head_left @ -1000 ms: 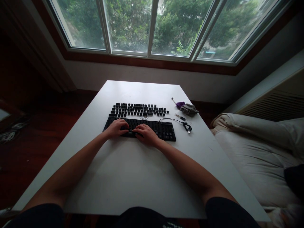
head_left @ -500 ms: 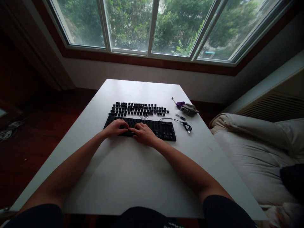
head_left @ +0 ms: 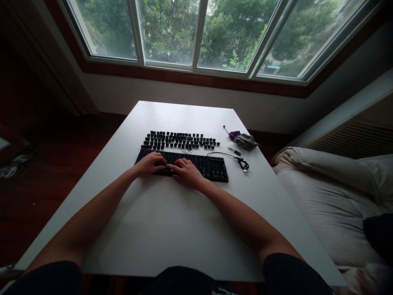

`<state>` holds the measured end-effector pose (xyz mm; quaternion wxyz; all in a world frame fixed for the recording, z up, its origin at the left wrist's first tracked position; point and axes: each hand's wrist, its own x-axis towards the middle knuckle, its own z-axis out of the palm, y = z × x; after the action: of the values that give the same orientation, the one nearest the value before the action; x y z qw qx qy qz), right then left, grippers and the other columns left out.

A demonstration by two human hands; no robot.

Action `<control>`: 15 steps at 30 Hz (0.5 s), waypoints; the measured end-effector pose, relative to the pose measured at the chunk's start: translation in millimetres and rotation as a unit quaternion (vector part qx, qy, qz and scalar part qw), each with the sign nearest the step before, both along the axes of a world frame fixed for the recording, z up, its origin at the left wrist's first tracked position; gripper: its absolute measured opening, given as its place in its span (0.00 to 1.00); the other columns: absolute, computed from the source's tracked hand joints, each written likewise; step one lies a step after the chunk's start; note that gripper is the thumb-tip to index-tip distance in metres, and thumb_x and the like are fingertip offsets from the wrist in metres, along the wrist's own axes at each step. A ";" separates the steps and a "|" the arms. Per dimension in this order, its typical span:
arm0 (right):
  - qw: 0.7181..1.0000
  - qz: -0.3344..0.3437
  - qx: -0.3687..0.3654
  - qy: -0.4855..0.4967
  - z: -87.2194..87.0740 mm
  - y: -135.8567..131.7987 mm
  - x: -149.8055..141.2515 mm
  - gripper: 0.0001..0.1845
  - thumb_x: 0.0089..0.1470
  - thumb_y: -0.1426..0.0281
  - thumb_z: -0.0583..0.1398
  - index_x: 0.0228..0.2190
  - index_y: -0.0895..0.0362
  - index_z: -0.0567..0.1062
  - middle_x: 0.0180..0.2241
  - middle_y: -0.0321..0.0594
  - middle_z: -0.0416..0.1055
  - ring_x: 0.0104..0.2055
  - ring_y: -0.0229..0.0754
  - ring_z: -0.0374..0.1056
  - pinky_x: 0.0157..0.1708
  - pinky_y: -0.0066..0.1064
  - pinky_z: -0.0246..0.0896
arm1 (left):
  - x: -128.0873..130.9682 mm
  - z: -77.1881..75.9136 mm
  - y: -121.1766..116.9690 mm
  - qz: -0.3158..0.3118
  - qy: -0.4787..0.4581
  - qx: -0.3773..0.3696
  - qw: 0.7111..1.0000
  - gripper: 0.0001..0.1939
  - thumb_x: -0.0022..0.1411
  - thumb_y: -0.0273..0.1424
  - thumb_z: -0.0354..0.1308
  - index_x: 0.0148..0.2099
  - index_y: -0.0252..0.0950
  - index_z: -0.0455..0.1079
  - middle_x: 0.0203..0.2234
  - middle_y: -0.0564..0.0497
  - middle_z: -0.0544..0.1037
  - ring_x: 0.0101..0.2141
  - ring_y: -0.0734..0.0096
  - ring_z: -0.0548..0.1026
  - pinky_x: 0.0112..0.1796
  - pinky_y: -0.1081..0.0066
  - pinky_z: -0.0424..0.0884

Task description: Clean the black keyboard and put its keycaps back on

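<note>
A black keyboard (head_left: 201, 166) lies across the white table in front of me, with many of its keycaps off. My left hand (head_left: 151, 163) is on its left part, fingers curled and thumb drawn in towards them. Whatever may be between those fingertips is too small and dark to make out. Close beside it, my right hand (head_left: 187, 172) rests over the keyboard's front edge. Its index finger stretches left, almost meeting the left fingertips, and its thumb stands apart below. Behind the keyboard, loose black keycaps (head_left: 161, 140) are laid out in rows.
The keyboard's coiled cable (head_left: 243, 165) lies at its right. Beyond it are a small tool (head_left: 235, 151), a grey cloth (head_left: 245, 140) with a purple piece, and a thin brush-like stick (head_left: 225, 129). A cream sofa (head_left: 319, 196) flanks the white table (head_left: 166, 229); a window fills the far wall.
The view has shifted very slightly. Both hands keep practically the same place and pose on the keyboard, and the keycaps have not moved.
</note>
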<state>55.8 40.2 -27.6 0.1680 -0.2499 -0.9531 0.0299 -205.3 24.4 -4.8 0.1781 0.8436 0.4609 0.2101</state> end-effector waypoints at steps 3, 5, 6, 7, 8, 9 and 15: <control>1.000 0.002 0.004 -0.001 -1.2 0.5 0.2 0.27 0.63 0.61 0.61 0.62 0.48 0.68 0.49 0.48 0.67 0.49 0.50 0.60 0.48 0.42 0.57 | -1.8 -0.5 0.9 -0.004 -0.002 -0.005 1.000 0.12 0.65 0.41 0.60 0.44 0.41 0.79 0.36 0.48 0.76 0.40 0.63 0.73 0.43 0.65 0.67; 1.000 0.003 0.005 0.000 -1.8 0.6 0.1 0.27 0.63 0.61 0.61 0.62 0.47 0.68 0.49 0.47 0.67 0.49 0.50 0.60 0.48 0.42 0.57 | -2.9 -1.3 1.4 -0.003 -0.006 -0.009 1.000 0.12 0.64 0.41 0.60 0.44 0.41 0.79 0.35 0.48 0.76 0.39 0.63 0.73 0.42 0.65 0.67; 1.000 0.003 0.005 0.001 -2.1 0.6 -0.1 0.27 0.63 0.62 0.61 0.62 0.47 0.68 0.49 0.47 0.67 0.49 0.50 0.60 0.48 0.42 0.57 | -3.1 -1.5 1.6 -0.003 -0.008 -0.010 1.000 0.12 0.64 0.41 0.60 0.44 0.41 0.79 0.35 0.49 0.77 0.39 0.63 0.73 0.42 0.66 0.67; 1.000 0.004 0.004 0.002 -2.3 0.6 -0.3 0.27 0.63 0.62 0.61 0.62 0.46 0.68 0.49 0.47 0.67 0.49 0.50 0.60 0.48 0.42 0.57 | -3.2 -1.6 1.6 -0.002 -0.009 -0.011 1.000 0.12 0.64 0.40 0.61 0.43 0.41 0.79 0.35 0.49 0.77 0.39 0.63 0.73 0.42 0.66 0.67; 1.000 0.004 0.004 0.002 -2.5 0.5 -0.6 0.27 0.63 0.62 0.61 0.62 0.46 0.68 0.49 0.47 0.67 0.49 0.50 0.60 0.48 0.42 0.57 | -3.2 -1.6 1.6 -0.002 -0.010 -0.011 1.000 0.11 0.64 0.40 0.61 0.43 0.41 0.79 0.35 0.49 0.77 0.39 0.63 0.73 0.42 0.66 0.68; 1.000 0.004 0.004 0.003 -2.6 0.4 -0.9 0.27 0.63 0.62 0.61 0.62 0.46 0.69 0.49 0.47 0.67 0.49 0.50 0.60 0.48 0.42 0.57 | -2.9 -1.4 1.7 -0.002 -0.010 -0.013 1.000 0.11 0.64 0.40 0.61 0.43 0.41 0.79 0.35 0.49 0.77 0.39 0.63 0.73 0.42 0.66 0.68; 1.000 -0.002 0.007 -0.003 -2.0 -1.1 -2.5 0.26 0.62 0.63 0.62 0.61 0.46 0.69 0.49 0.48 0.67 0.49 0.51 0.60 0.47 0.41 0.57 | -1.4 -1.7 4.7 0.009 -0.004 -0.036 0.999 0.10 0.62 0.38 0.62 0.41 0.39 0.78 0.35 0.49 0.79 0.38 0.64 0.74 0.41 0.67 0.68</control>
<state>53.3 39.1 -29.6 0.1672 -0.2508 -0.9532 0.0226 -206.7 29.2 -6.6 0.2081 0.8315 0.4752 0.1987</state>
